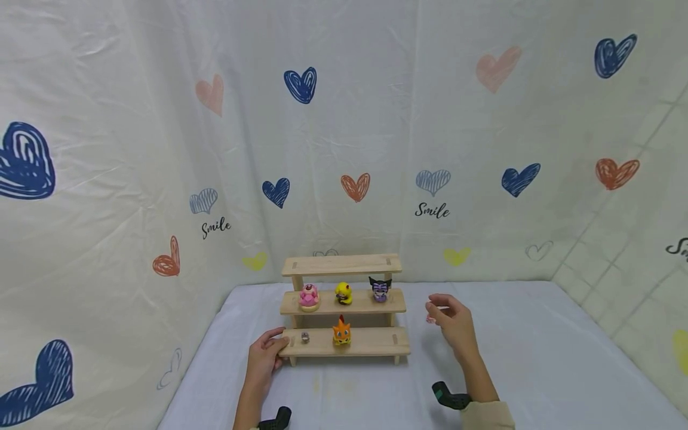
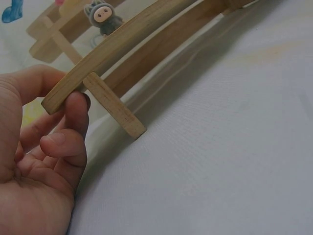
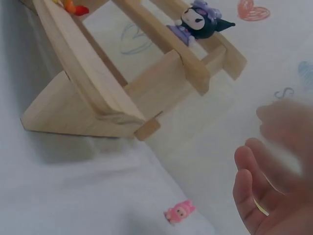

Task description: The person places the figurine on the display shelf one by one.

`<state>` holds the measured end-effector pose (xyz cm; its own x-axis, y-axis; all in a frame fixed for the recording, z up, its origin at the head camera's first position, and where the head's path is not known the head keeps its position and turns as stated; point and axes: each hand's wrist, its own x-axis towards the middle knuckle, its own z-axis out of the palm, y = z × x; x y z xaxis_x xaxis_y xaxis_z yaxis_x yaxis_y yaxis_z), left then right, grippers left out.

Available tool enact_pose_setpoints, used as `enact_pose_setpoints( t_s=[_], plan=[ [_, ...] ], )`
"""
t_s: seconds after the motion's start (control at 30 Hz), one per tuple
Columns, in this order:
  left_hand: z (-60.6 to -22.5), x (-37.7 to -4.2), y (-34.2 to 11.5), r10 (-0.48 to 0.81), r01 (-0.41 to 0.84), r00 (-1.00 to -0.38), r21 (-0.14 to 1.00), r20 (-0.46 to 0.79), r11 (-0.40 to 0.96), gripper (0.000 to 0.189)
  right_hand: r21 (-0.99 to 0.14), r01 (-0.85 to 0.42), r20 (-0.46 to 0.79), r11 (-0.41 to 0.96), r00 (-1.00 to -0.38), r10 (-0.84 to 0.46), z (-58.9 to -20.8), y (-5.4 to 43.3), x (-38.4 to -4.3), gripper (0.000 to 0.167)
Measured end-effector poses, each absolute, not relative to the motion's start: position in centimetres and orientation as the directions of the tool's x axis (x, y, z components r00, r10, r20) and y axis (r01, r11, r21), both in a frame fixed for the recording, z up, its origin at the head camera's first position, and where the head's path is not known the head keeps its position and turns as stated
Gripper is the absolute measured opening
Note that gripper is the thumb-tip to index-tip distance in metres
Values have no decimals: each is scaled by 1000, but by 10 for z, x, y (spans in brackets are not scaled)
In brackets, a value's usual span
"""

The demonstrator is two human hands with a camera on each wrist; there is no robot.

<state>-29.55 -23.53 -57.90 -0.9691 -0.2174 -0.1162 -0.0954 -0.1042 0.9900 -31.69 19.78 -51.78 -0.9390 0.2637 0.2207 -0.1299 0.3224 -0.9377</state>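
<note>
A three-tier wooden display stand (image 1: pixel 376 341) stands on the white cloth. My left hand (image 1: pixel 262 358) pinches the left end of its lowest shelf (image 2: pixel 73 88), thumb under and finger over. A small grey figurine (image 2: pixel 104 18) is near that end, and an orange figurine (image 1: pixel 341 333) sits mid-shelf. On the middle shelf are a pink figurine (image 1: pixel 309 297), a yellow figurine (image 1: pixel 343 293) and a black-and-purple figurine (image 1: pixel 380 289). Right of the stand, my right hand (image 1: pixel 453 322) hovers with loosely bent fingers. A tiny pink figurine (image 3: pixel 180 211) lies on the cloth, apart from that hand.
The stand's top shelf (image 1: pixel 344 264) is at the back, close to a white curtain (image 1: pixel 365 137) printed with hearts. White cloth (image 1: pixel 537 346) covers the table on both sides of the stand. Each wrist wears a black camera mount (image 1: pixel 450 397).
</note>
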Motion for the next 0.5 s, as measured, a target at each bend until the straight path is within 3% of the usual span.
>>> enact_pose_setpoints(
  t_s=[0.5],
  plan=[
    [-582, -297, -235, -222, -87, -969, 991, -108, -100, 45, -950, 22, 73, 311, -954, 290, -547, 213, -324, 47]
  ],
)
